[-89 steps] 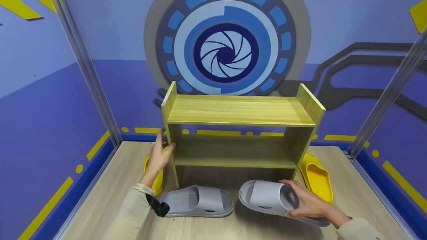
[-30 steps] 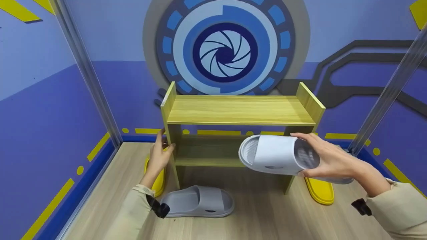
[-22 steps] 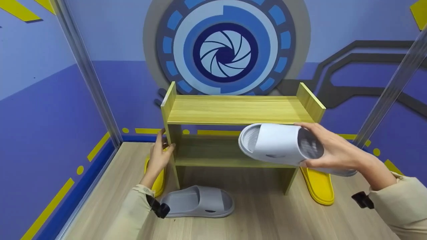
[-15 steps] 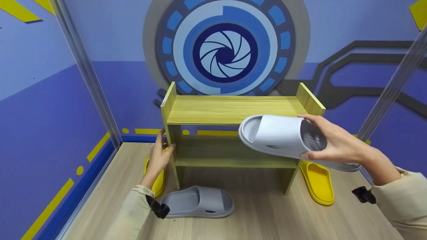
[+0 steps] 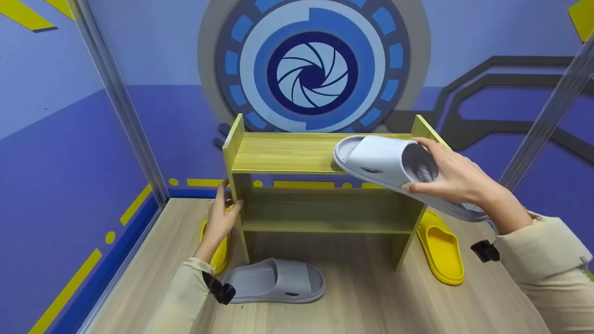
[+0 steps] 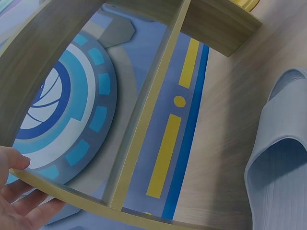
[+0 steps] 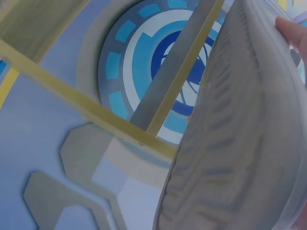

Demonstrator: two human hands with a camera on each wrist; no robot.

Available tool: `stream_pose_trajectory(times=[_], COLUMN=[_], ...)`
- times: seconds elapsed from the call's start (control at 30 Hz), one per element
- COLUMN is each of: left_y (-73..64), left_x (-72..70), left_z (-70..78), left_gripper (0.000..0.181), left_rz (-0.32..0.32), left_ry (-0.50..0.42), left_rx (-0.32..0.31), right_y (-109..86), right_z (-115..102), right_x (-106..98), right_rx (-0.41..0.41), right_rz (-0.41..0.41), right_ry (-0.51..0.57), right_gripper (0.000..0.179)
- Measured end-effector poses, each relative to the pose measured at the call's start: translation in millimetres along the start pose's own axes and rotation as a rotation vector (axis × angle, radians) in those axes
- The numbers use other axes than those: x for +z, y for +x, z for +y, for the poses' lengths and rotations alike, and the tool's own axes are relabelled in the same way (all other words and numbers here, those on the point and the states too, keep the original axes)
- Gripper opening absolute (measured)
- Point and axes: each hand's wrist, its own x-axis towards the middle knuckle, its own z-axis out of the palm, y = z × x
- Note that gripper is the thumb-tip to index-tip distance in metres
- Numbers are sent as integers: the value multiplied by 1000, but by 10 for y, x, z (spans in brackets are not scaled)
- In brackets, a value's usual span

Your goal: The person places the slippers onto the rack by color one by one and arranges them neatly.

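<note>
My right hand grips a light grey slide slipper by its strap opening, thumb on the near side. The slipper is tilted, toe up and pointing left, and overlaps the top shelf of the wooden shoe rack in the head view. Its ridged sole fills much of the right wrist view. My left hand holds the rack's left side panel between thumb and fingers; the thumb shows on the panel's edge. The other grey slide slipper lies on the floor before the rack, toe to the right.
Yellow slippers stand beside the rack: one on the right, another on the left partly behind my left hand. Raised side panels edge the top shelf. The middle shelf lies below it. A patterned wall stands behind.
My right hand has lifted the grey slipper from the floor at the front right to the top shelf's height, tipping its toe upward. My left hand has stayed on the rack.
</note>
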Motion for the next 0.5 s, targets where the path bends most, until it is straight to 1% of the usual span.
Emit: stream_pose_trajectory(times=[0.07, 0.23, 0.27, 0.4, 0.43, 0.5], left_y=[17, 95, 103, 112, 96, 96], left_x=[2, 19, 23, 26, 23, 22], left_z=[-44, -276, -304, -341, -287, -283], left_gripper=[56, 59, 59, 59, 59, 59], left_rz=[0, 3, 6, 10, 9, 9], left_ry=[13, 44, 47, 47, 42, 43], left_rx=[2, -4, -5, 5, 2, 2], right_y=[67, 203, 220, 281, 294, 321], right_z=[-19, -59, -65, -91, -98, -111], right_x=[3, 17, 21, 40, 46, 60], right_rx=[28, 88, 98, 127, 135, 148], right_rz=[-2, -7, -10, -16, -20, -24], right_ry=[-17, -65, -70, -88, -89, -93], right_gripper=[86, 88, 88, 90, 90, 91])
